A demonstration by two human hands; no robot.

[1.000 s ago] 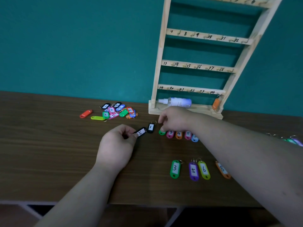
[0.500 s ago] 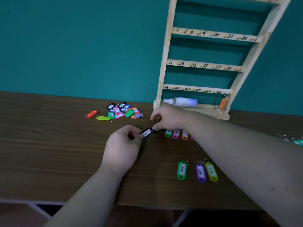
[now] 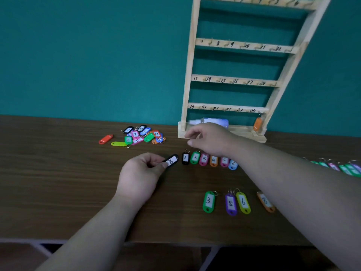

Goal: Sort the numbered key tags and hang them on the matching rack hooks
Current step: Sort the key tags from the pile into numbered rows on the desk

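My left hand (image 3: 141,172) pinches a black key tag marked 20 (image 3: 172,160) just above the wooden table (image 3: 58,182). My right hand (image 3: 209,138) hovers empty, fingers loosely curled, over a row of tags numbered 1 to 6; the black tag 1 (image 3: 185,158) lies at that row's left end. A wooden rack (image 3: 230,81) with numbered hooks leans on the teal wall. An orange tag (image 3: 257,123) hangs at its bottom right, by hook 24.
A pile of mixed coloured tags (image 3: 140,134) lies at the back left. Nearer me lie green 3 (image 3: 208,201), purple 5 (image 3: 230,204), yellow 6 (image 3: 243,202) and an orange tag (image 3: 266,201). More tags (image 3: 345,168) sit at the far right. A small bottle (image 3: 211,122) rests on the rack's base.
My right hand set the black tag 1 down at the left end of the row and lifted off it. My left hand keeps holding the tag marked 20.
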